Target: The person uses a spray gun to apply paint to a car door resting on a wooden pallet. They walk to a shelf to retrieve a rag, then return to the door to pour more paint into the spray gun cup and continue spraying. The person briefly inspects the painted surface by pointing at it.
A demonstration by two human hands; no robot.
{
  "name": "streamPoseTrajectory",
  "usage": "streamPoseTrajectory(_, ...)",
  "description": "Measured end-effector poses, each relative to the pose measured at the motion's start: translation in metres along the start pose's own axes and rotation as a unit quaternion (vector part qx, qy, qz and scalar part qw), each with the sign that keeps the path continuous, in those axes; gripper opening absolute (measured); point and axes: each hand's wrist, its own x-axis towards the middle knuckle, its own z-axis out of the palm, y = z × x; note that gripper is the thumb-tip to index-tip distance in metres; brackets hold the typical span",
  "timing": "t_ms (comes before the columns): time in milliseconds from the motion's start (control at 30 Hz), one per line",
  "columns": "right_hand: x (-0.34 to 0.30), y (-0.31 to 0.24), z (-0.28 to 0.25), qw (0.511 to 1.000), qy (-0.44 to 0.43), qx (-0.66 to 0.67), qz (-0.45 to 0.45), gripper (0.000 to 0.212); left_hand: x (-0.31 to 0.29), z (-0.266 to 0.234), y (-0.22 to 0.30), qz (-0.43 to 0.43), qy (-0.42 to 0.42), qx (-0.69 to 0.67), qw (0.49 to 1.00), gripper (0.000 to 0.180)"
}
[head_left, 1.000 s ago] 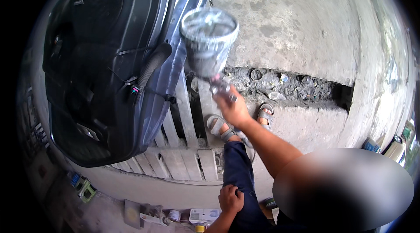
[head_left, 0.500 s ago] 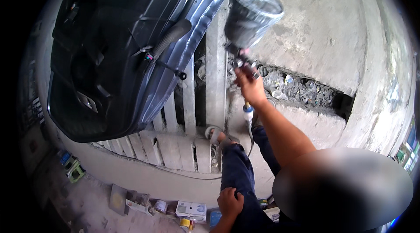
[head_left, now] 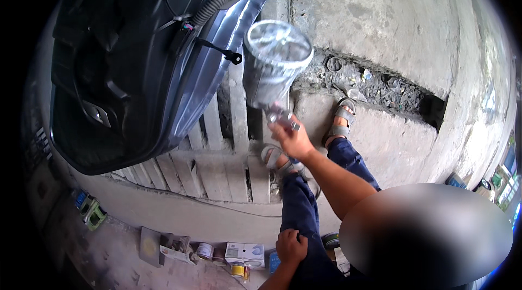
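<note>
My right hand [head_left: 292,136] is wrapped around the handle of a spray gun [head_left: 283,117]. A clear, paint-smeared cup [head_left: 276,64] sits on top of the gun, slightly blurred by motion. Just left of the cup is the bare metal edge of a dark car door [head_left: 217,80], its black inner side facing up. A corrugated rubber tube [head_left: 220,2] and a black strap with an eyelet [head_left: 220,51] stick out from the door. My left hand [head_left: 292,245] rests against my trouser leg with its fingers curled in and no object showing in it.
Concrete slats with gaps [head_left: 237,110] lie beneath the door and beside my feet. A rubble-filled trench [head_left: 389,91] runs ahead of my right sandal [head_left: 343,116]. Cans [head_left: 204,251], a white box [head_left: 244,253] and a green object [head_left: 95,214] stand behind. A thin hose [head_left: 234,208] crosses the ground.
My right hand has brought the spray gun left and nearer, alongside the door's edge. My right foot has come into view near the trench. My left hand stays at my leg.
</note>
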Motion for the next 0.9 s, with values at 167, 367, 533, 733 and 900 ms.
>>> streamPoseTrajectory(167, -0.042, 0.006, 0.025, 0.989, -0.099, 0.009, 0.112, 0.028, -0.007, 0.004, -0.011, 0.003, 0.012, -0.007, 1.0, 0.018)
streamPoseTrajectory(367, -0.033, 0.012, 0.03, 0.995, -0.085, -0.021, 0.047, 0.028, -0.01, 0.007, -0.013, -0.003, 0.017, -0.026, 1.0, 0.017)
streamPoseTrajectory(533, -0.024, 0.01, 0.026, 0.997, -0.043, -0.042, 0.047, 0.026, -0.013, 0.006, -0.011, -0.013, 0.009, -0.039, 0.999, 0.017)
streamPoseTrajectory(733, -0.028, 0.011, 0.043, 0.99, -0.115, 0.009, 0.084, 0.026, -0.011, 0.006, -0.012, -0.024, -0.008, -0.044, 0.999, 0.016)
streamPoseTrajectory(900, -0.019, 0.021, 0.028, 0.996, -0.077, -0.027, 0.024, 0.024, -0.011, 0.005, -0.015, -0.01, 0.002, -0.048, 0.999, 0.016)
